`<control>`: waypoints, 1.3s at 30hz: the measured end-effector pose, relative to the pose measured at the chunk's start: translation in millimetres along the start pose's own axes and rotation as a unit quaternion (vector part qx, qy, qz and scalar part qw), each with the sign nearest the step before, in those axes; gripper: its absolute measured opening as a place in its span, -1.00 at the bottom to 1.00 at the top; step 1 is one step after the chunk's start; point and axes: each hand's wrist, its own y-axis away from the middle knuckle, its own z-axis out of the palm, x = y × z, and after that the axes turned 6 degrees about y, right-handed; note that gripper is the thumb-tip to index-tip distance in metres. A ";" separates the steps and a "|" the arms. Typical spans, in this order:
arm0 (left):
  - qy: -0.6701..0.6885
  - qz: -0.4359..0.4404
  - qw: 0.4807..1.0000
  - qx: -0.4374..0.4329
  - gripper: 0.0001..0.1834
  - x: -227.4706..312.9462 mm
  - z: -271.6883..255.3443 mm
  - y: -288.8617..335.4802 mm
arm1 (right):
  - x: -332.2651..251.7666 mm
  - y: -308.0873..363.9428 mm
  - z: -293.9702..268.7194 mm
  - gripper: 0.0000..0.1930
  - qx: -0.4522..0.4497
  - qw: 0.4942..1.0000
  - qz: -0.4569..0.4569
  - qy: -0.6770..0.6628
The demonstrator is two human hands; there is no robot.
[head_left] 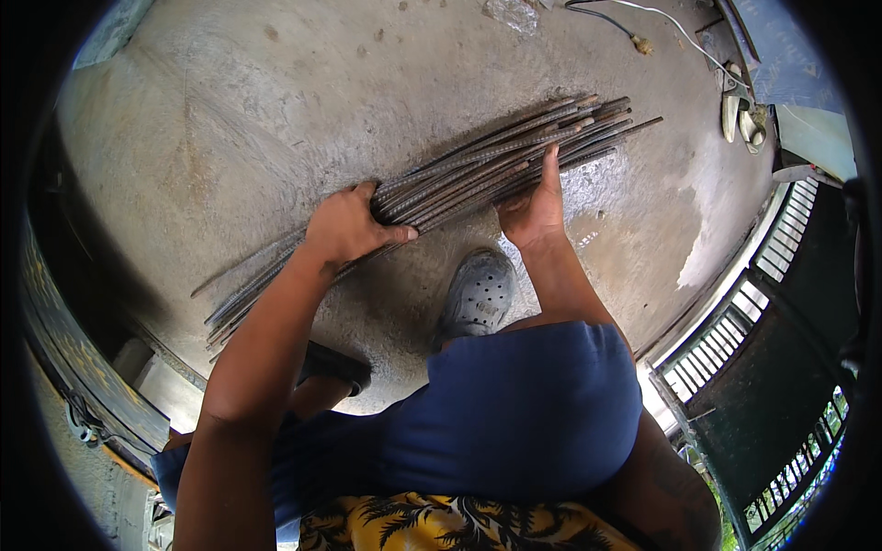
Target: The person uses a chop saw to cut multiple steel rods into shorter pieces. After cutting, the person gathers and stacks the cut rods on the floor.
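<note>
A bundle of ribbed steel bars (478, 170) slants across the middle of the view, its right end farther from me. Their ends do not line up. My left hand (354, 227) is closed over the bundle left of its middle, thumb along the near side and the other fingers hidden beyond the bars. Toward the right end, my right hand (537, 207) cups the bundle from the near side and below. Its thumb points up against the bars, while the other fingers are hidden underneath.
Below the bars is a concrete floor (257, 110). My grey clog (478, 289) stands close to the bundle. A cable with a plug (640, 43) lies at the far right, near a pair of light shoes (735, 115). A dark metal gate (763, 367) stands at the right.
</note>
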 end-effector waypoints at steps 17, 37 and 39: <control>0.117 -0.062 0.986 -0.097 -0.05 0.7 -10.3 -12.1 | -1.2 8.8 1.4 -0.25 -0.029 0.999 -0.006 -0.025; -0.136 0.063 0.983 0.109 -0.02 -0.3 45.4 11.3 | -6.7 2.6 26.0 -0.49 0.057 0.998 -0.011 -0.016; -0.126 0.070 0.983 0.111 -0.03 -1.3 44.1 14.7 | -6.9 8.9 27.7 -0.48 0.057 0.998 -0.020 -0.008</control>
